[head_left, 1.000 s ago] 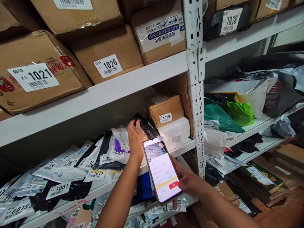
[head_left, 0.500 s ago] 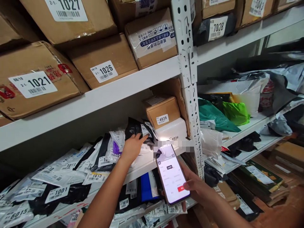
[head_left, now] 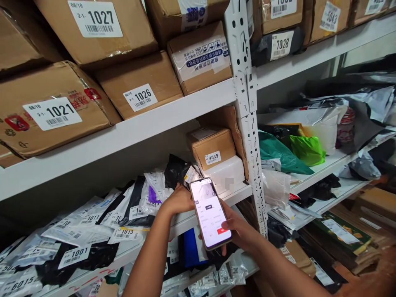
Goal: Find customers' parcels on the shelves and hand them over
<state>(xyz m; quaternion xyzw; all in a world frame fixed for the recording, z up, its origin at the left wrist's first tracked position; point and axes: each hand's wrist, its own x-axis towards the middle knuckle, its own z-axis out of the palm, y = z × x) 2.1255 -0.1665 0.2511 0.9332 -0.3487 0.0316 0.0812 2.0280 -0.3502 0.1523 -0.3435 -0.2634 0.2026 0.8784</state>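
I saw my left hand (head_left: pixel 178 201) resting on the pile of plastic mailer parcels on the white metal shelf (head_left: pixel 198 214), its fingers curled over a black plastic mailer bag with a white label (head_left: pixel 177 172). The fingertips were hidden behind the phone and the hand's own back, so I could not tell whether that grip was clenched on the bag or only lying against it. The bag sat just above and beyond the left hand, toward the back of the shelf, tilted up and leaning right toward a small brown cardboard box marked 4039 (head_left: pixel 211 147). My right hand (head_left: pixel 238 228) was nearer me and lower, closed around a slim smartphone with a lit white screen (head_left: pixel 210 213), held upright and tipped slightly left. The phone's top edge lay just beside the bag and the left hand's knuckles, almost touching. The left hand was clearly the nearer one to the bag.
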